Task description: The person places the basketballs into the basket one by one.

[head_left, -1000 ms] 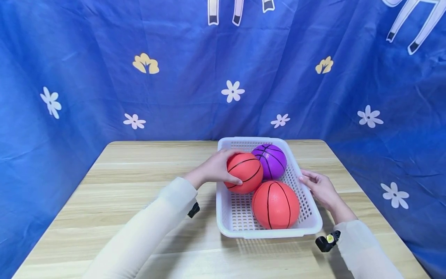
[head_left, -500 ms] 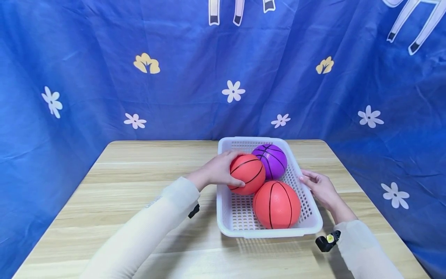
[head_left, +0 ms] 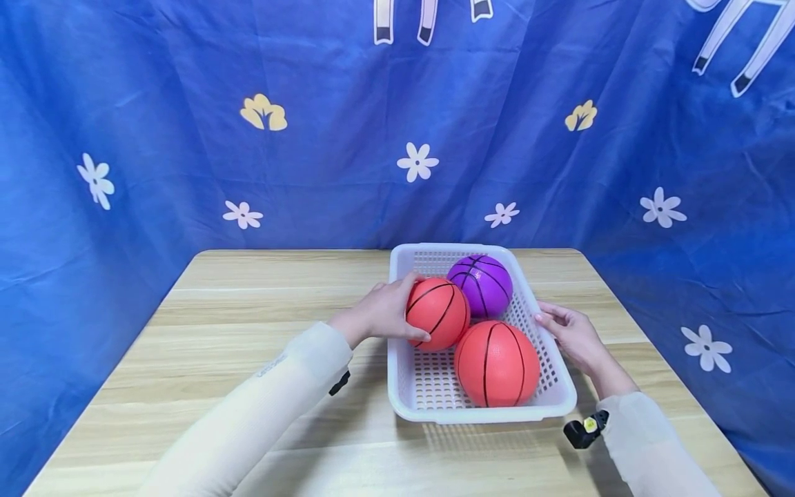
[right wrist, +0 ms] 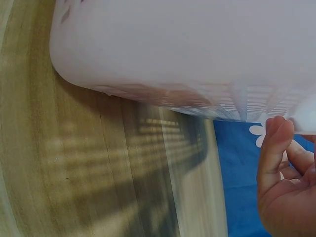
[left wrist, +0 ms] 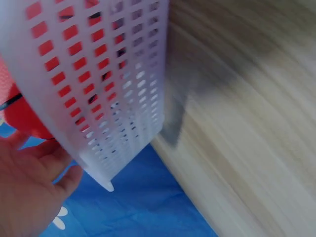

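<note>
A white plastic basket [head_left: 400, 386] with slotted walls rests on the table, with three toy basketballs in it. My left hand [head_left: 384, 312] reaches over its left rim and grips a red ball [head_left: 442, 314], fingers on the far side and thumb in front. A second red ball [head_left: 497, 364] lies nearer me, and a purple ball [head_left: 481, 286] sits at the back right. My right hand [head_left: 574, 335] holds the basket's right rim, thumb on top; the right wrist view shows the other fingers curled beside the wall. In the left wrist view, red shows through the slots.
The wooden table [head_left: 248, 304] extends left of the basket. A blue curtain [head_left: 323, 138] with white flowers hangs behind and along both sides. Small black wrist cameras, such as the right one [head_left: 584, 431], stick out below the cuffs.
My left hand and its red ball have shifted slightly toward me after a small move right. The nearer red ball has edged right. My right hand stays on the rim.
</note>
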A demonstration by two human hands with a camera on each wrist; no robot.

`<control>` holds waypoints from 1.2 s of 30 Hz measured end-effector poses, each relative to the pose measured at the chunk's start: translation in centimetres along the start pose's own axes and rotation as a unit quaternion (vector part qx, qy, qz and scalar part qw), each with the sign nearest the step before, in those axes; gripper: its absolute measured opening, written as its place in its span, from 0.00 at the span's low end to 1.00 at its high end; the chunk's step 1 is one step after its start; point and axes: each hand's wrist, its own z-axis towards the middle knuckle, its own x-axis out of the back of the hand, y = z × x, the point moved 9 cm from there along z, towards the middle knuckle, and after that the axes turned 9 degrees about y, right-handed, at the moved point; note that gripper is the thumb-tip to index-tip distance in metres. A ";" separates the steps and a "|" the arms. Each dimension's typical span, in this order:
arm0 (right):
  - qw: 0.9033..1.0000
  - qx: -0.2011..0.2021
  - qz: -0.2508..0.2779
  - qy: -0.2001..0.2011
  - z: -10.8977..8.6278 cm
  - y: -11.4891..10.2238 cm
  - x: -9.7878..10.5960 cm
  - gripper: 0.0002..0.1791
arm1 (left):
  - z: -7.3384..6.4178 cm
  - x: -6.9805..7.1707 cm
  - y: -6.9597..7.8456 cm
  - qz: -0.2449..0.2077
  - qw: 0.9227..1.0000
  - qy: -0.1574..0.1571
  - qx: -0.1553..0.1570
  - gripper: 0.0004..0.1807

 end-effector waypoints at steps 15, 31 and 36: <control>0.995 0.017 -0.094 -0.028 0.3 -1.1 -0.3 0.30 | -1.2 0.9 -0.8 -0.037 0.999 0.035 0.017 0.58; 0.977 0.027 -0.206 -0.055 2.3 -6.3 -0.1 0.36 | -3.8 6.7 -5.9 -0.028 0.988 0.066 0.133 0.56; 0.967 0.053 -0.244 -0.046 3.0 -8.9 -0.9 0.35 | -5.4 9.3 -7.7 0.013 0.984 0.062 0.168 0.58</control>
